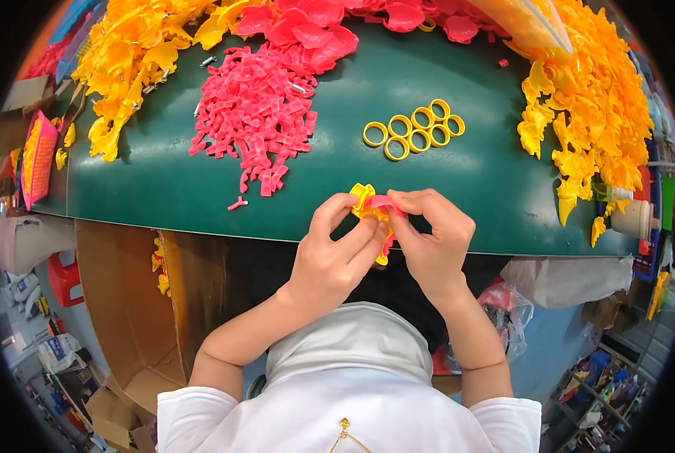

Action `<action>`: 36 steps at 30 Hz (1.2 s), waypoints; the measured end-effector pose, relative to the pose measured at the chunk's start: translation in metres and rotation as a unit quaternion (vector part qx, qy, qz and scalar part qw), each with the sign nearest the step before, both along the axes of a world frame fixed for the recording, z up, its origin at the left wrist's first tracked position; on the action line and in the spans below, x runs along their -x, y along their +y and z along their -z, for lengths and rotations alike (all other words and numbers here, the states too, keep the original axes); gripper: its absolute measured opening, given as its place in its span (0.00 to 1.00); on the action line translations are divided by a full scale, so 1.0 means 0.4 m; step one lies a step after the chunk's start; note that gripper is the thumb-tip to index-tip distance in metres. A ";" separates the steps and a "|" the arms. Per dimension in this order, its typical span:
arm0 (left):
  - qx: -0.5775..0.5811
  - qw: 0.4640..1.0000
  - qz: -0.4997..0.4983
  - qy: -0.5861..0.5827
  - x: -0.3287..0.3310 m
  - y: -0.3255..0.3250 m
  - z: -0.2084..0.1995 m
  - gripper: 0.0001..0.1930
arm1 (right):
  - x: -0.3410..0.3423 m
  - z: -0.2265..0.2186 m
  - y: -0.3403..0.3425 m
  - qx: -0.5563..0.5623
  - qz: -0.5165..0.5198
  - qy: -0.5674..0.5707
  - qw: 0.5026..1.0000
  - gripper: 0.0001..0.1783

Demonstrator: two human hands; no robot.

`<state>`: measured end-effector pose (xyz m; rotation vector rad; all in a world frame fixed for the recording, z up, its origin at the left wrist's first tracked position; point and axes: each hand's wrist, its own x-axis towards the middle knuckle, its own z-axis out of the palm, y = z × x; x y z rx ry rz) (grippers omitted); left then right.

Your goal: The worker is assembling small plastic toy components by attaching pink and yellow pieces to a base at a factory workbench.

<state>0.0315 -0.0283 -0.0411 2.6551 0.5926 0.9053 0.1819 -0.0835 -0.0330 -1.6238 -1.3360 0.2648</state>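
Observation:
Near the table's front edge, both my hands meet over a small yellow moulded plastic part [363, 198]. My left hand [326, 260] is closed round it, thumb and fingers pinching its left side. My right hand [437, 238] pinches a curved pink plastic piece [385, 204] between thumb and forefinger, against the yellow part. More pink and yellow shows below the fingertips, partly hidden by them. Just beyond, several yellow rings [409, 136] stand grouped on the green table [337, 151].
Small pink parts [254, 106] lie heaped at left of centre, with larger pink shells [307, 34] behind. Yellow pieces are piled at the far left [114, 106] and right [594, 121]. A pink basket [41, 162] stands left; a cardboard box [126, 302] sits below the edge.

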 end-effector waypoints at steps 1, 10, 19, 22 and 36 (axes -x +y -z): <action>-0.010 1.000 -0.002 0.001 0.001 0.001 0.002 0.13 | 0.000 -0.005 0.001 0.001 -0.001 0.001 1.000 0.07; 0.005 1.000 0.005 -0.030 -0.005 0.011 0.010 0.13 | -0.093 -0.064 0.006 0.141 -0.176 0.017 0.974 0.13; -0.055 0.995 -0.018 -0.076 -0.020 -0.004 0.044 0.15 | -0.016 -0.006 -0.038 0.037 -0.033 0.095 0.994 0.13; 0.035 0.983 -0.021 -0.177 -0.032 -0.013 0.055 0.35 | -0.049 -0.035 -0.052 0.101 -0.035 0.182 0.977 0.12; 0.901 0.288 0.249 -0.210 -0.075 0.001 -0.030 0.28 | -0.420 -0.049 -0.052 0.048 0.170 -0.374 0.910 0.13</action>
